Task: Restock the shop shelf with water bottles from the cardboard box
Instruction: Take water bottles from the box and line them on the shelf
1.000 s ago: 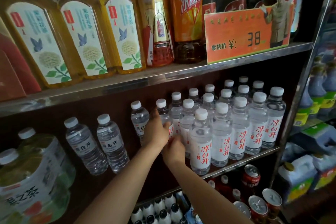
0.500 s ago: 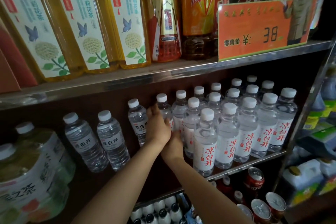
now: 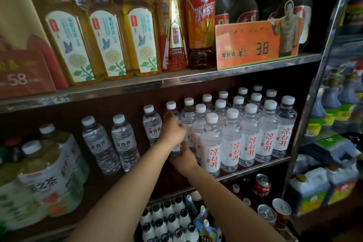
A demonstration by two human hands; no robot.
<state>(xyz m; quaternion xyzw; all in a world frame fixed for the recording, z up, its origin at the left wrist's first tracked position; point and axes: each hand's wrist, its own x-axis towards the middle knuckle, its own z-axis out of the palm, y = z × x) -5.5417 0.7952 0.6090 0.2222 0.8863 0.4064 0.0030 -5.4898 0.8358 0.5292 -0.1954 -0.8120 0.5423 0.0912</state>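
Note:
Clear water bottles with white caps fill the middle shelf (image 3: 261, 167). A tight block with red lettering (image 3: 251, 135) stands at the right; three looser ones with dark lettering (image 3: 123, 141) stand to the left. One white-capped water bottle (image 3: 171, 106) at the block's left edge is gripped by both hands: my left hand (image 3: 173, 131) wraps its upper body, my right hand (image 3: 183, 158) holds its base. Most of that bottle is hidden by the hands. The cardboard box is out of view.
The upper shelf (image 3: 157, 82) carries tall yellow tea bottles (image 3: 110, 39), an orange drink bottle (image 3: 202, 23) and an orange price card (image 3: 253, 45). Large tea jugs (image 3: 47, 175) stand at the left. Below are small dark-capped bottles (image 3: 169, 220) and red cans (image 3: 261, 184). A metal upright (image 3: 314, 88) borders the right.
Both hands stay on the same bottle at the block's left edge. The camera has tilted upward a little, so the shelves sit lower in view.

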